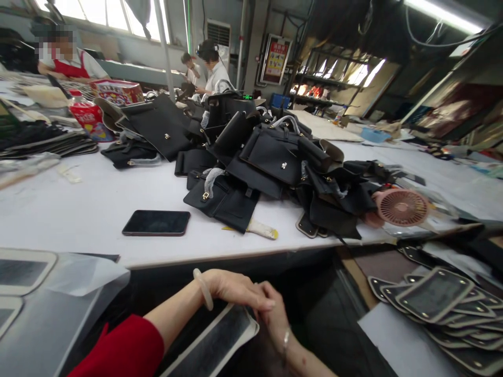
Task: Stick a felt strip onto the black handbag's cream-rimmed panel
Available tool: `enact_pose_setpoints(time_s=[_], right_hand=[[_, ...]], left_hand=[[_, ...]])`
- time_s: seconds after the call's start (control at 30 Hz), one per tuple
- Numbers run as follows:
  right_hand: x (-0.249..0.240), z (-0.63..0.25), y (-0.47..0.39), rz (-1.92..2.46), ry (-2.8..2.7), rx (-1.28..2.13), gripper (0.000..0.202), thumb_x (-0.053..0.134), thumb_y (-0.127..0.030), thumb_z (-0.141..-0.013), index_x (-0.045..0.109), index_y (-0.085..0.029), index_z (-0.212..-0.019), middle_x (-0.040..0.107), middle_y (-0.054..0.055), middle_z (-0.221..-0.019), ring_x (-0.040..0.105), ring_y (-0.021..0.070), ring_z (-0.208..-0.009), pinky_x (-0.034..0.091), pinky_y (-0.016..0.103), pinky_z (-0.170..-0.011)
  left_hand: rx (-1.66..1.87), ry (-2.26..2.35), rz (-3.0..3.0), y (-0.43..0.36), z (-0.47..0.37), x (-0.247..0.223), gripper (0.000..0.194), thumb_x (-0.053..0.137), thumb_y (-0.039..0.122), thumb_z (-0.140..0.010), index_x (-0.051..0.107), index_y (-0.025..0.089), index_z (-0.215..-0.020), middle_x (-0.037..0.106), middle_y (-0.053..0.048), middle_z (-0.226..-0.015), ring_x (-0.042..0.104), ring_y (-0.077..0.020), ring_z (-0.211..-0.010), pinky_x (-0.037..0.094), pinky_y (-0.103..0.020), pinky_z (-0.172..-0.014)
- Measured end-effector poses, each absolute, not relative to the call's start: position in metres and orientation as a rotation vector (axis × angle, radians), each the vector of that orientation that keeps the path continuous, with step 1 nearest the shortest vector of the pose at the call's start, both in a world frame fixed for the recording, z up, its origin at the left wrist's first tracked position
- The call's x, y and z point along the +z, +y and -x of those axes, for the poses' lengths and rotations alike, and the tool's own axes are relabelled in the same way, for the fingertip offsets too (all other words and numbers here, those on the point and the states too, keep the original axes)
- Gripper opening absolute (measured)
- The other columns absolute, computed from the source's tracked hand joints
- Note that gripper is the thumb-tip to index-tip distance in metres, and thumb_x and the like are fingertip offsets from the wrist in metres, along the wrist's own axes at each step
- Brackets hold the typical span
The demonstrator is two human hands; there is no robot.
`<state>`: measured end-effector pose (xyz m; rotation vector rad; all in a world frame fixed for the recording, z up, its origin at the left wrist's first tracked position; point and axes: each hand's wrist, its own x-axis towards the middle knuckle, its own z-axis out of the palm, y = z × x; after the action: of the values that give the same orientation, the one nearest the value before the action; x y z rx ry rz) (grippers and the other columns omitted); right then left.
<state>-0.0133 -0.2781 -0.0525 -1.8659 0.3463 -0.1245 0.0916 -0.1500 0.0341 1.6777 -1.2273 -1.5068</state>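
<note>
"Where's the light?"
"Bright, paned glass windows (102, 11) at eleven, a long white fluorescent tube (444, 14) at two."
"Furniture?"
"A broad white tabletop (90, 201), nine to three; dark metal shelves (323, 80) around one."

A long, dark panel (214, 343) with a pale border slants up from the bottom edge of the view, its far end curled at one corner and close under the meeting fingers of the left hand (238, 290) and right hand (273, 311); whether either grips it is unclear. It lies below the front edge of the white table (98, 196), nearer the wearer than the black phone (156, 223) and heaped black bags (271, 154).
</note>
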Motion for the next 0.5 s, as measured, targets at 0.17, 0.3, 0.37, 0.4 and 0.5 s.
enact_pose_setpoints(time_s=[0.17,0.3,0.37,0.4,0.5], right_hand=[[0.005,-0.056,-0.334,2.371,0.040,-0.393,0.027,0.048,-0.037,-0.094,0.059,-0.014,-0.105,0.058,0.012,-0.111,0.049,0.0246,-0.110,0.036,0.037,-0.100],[0.024,-0.122,-0.339,2.720,-0.237,-0.177,0.037,0.066,-0.034,-0.085,0.060,-0.012,-0.114,0.055,0.018,-0.120,0.045,0.0337,-0.116,0.033,0.046,-0.102],[0.026,-0.135,-0.338,2.838,-0.347,-0.041,0.032,0.065,-0.032,-0.086,0.062,-0.009,-0.108,0.055,0.021,-0.116,0.047,0.0347,-0.114,0.037,0.045,-0.099],[0.027,-0.135,-0.340,2.882,-0.392,0.023,0.029,0.063,-0.030,-0.087,0.062,-0.008,-0.106,0.055,0.022,-0.115,0.049,0.0345,-0.113,0.039,0.044,-0.096],[0.036,-0.111,-0.362,2.963,-0.464,0.192,0.022,0.058,-0.017,-0.085,0.060,-0.008,-0.105,0.058,0.020,-0.110,0.055,0.0325,-0.105,0.045,0.041,-0.087]], left_hand=[[-1.595,-1.118,-1.710,-0.153,-0.094,0.027,0.076,0.076,0.062,-0.061,0.061,0.018,-0.121,0.070,-0.006,-0.098,0.064,-0.0286,-0.101,0.048,-0.040,-0.091],[-1.746,-0.967,-1.626,-0.155,-0.093,0.023,0.101,0.090,0.040,-0.042,0.050,0.016,-0.132,0.068,-0.005,-0.100,0.064,-0.0274,-0.099,0.049,-0.038,-0.089],[-1.750,-0.954,-1.626,-0.155,-0.093,0.022,0.104,0.090,0.036,-0.041,0.048,0.014,-0.133,0.067,-0.006,-0.101,0.063,-0.0275,-0.099,0.047,-0.039,-0.091],[-1.750,-0.953,-1.624,-0.155,-0.093,0.021,0.105,0.090,0.036,-0.041,0.048,0.013,-0.134,0.067,-0.007,-0.102,0.063,-0.0276,-0.098,0.047,-0.039,-0.091],[-1.752,-0.949,-1.624,-0.155,-0.094,0.020,0.107,0.089,0.034,-0.041,0.046,0.012,-0.136,0.066,-0.008,-0.104,0.063,-0.0272,-0.096,0.047,-0.039,-0.090]])
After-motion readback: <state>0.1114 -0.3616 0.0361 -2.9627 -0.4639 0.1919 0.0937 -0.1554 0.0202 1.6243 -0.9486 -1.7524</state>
